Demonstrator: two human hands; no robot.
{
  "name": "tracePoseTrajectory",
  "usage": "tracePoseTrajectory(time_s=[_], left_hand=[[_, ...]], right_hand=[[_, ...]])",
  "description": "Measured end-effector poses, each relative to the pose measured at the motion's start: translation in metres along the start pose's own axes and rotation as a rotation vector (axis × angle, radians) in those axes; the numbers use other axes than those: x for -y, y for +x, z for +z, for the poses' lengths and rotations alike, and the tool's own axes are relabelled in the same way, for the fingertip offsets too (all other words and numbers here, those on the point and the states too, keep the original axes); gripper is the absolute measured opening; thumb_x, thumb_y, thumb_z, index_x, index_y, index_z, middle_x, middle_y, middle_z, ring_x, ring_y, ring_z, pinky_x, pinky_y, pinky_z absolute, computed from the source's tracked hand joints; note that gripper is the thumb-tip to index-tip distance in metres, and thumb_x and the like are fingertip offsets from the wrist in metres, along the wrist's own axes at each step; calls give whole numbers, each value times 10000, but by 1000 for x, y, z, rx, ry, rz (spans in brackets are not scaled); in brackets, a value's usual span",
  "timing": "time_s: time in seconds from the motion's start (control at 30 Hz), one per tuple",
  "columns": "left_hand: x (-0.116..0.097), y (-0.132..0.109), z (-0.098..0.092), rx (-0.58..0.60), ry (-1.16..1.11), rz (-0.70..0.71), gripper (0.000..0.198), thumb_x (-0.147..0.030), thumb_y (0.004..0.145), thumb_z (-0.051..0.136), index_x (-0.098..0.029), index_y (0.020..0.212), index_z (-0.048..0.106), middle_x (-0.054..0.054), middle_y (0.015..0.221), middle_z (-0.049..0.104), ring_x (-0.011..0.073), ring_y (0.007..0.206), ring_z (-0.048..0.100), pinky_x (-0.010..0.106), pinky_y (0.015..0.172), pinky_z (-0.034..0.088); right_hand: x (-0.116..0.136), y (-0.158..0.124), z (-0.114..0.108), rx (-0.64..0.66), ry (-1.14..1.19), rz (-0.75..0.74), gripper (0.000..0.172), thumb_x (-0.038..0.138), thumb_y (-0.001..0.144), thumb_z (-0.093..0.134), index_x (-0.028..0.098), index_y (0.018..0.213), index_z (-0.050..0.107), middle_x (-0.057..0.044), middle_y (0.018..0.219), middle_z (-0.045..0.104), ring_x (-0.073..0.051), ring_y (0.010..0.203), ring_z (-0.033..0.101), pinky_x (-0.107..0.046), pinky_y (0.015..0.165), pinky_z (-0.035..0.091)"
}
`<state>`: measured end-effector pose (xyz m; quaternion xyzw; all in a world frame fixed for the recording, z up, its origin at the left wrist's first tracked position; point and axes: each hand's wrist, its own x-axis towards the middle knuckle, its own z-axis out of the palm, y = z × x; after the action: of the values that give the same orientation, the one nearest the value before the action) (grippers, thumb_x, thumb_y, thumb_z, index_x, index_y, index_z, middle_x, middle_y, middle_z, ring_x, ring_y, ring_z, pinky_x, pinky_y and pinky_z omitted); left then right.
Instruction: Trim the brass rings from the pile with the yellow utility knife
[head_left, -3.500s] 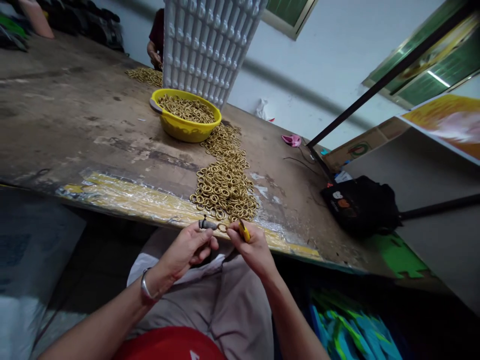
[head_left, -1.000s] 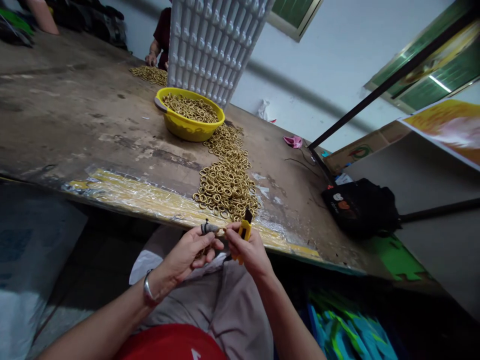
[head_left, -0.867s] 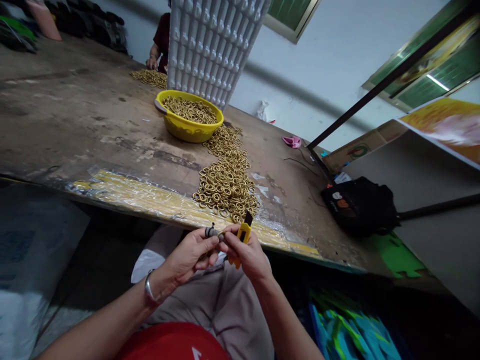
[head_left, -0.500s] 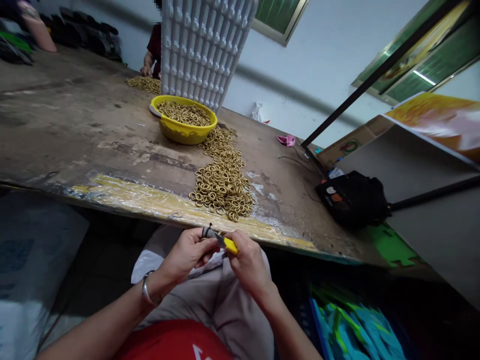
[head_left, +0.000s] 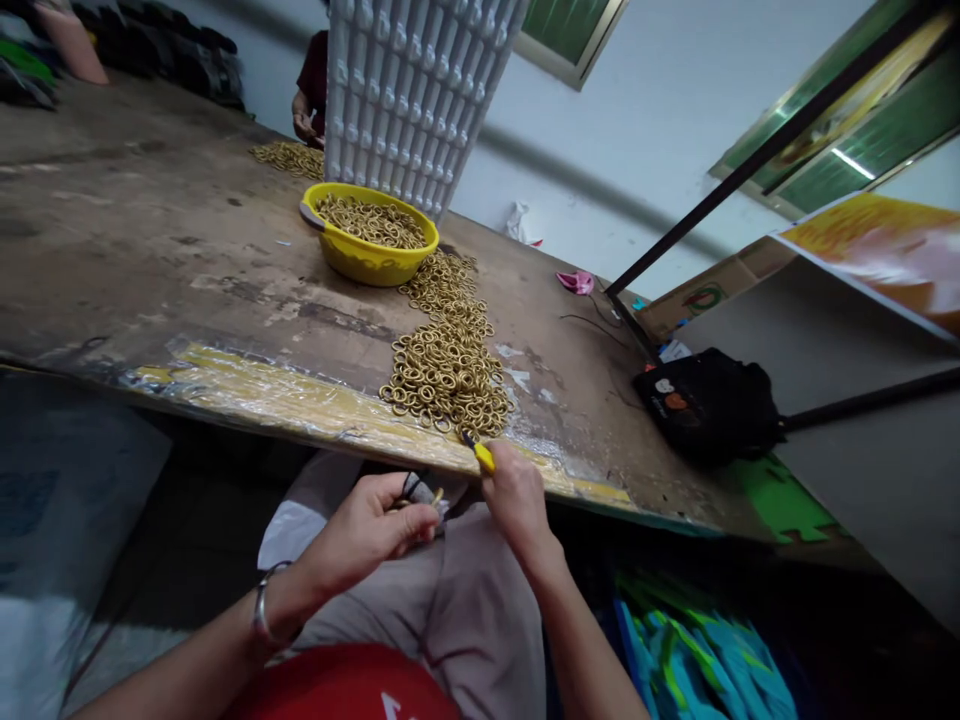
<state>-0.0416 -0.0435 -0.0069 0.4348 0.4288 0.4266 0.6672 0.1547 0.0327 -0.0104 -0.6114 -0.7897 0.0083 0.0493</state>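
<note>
My left hand [head_left: 365, 530] is closed over my lap, pinching a small grey piece [head_left: 420, 490] with a brass ring at its tip. My right hand [head_left: 514, 495] is closed around a yellow-handled cutter [head_left: 482, 455], its tip at the near edge of the pile of brass rings [head_left: 448, 365] on the worn wooden table [head_left: 150, 240]. The two hands are a little apart. A yellow bowl [head_left: 371, 262] full of the same rings stands farther back along the pile.
A tall white plastic crate [head_left: 416, 90] stands behind the bowl. Another person's hand [head_left: 306, 125] works at a second ring pile [head_left: 289, 155] at the far side. A black bag [head_left: 709, 405] lies at the right, with green and blue foam sheets [head_left: 705, 660] below.
My right hand has left the left hand and reached forward to the near edge of the ring pile with the cutter. My left hand has dropped slightly toward my lap with the grey piece.
</note>
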Motion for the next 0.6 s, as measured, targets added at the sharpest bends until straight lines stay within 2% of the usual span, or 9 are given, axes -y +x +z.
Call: tracePoseTrajectory(time_s=[0.1,0.17,0.27,0.37,0.43,0.5,0.6], left_hand=[[13,11,-6,-41,-154,-23,340,-442,795,668,-137,695,555,6,591,588,35,404,347,165,376,211],[19,16,-10,-63,-262,-22,342,-436,761,714,-156,757,518,2,618,611,34,405,362,152,370,201],[22,18,-19,-37,-390,-46,330,-402,776,711,-174,895,503,-8,640,624,34,403,373,139,363,182],[24,19,-28,6,-455,-83,283,-401,832,639,-151,915,537,33,724,650,36,423,406,141,354,182],[26,22,-31,-26,-444,-98,299,-416,822,647,-132,837,556,47,737,649,33,427,419,140,342,184],[27,26,-31,-105,-405,-103,323,-422,780,698,-133,781,554,20,680,630,25,404,404,135,328,177],[27,31,-27,-147,-376,-91,347,-419,737,746,-151,862,564,-18,624,621,22,362,388,129,318,174]], right_hand=[[15,15,6,4,37,-126,318,2,810,496,203,1014,632,-49,988,642,-174,828,607,-255,671,365],[27,26,12,34,-13,-136,326,9,807,493,208,1022,635,-48,1012,626,-163,782,599,-259,646,356],[34,39,20,86,-106,-118,251,45,835,475,189,957,640,-55,978,614,-151,695,575,-270,608,334],[30,45,21,108,-79,-132,188,59,819,496,164,911,623,-63,951,601,-156,706,559,-273,617,336],[25,42,16,108,76,-175,130,70,795,524,161,856,594,-48,896,584,-156,730,542,-264,639,346],[21,35,7,122,321,-212,79,127,829,520,175,772,545,-9,784,540,-142,698,507,-250,627,343],[19,22,-10,201,656,-259,228,264,923,463,191,708,487,30,676,461,-120,627,443,-236,582,325]])
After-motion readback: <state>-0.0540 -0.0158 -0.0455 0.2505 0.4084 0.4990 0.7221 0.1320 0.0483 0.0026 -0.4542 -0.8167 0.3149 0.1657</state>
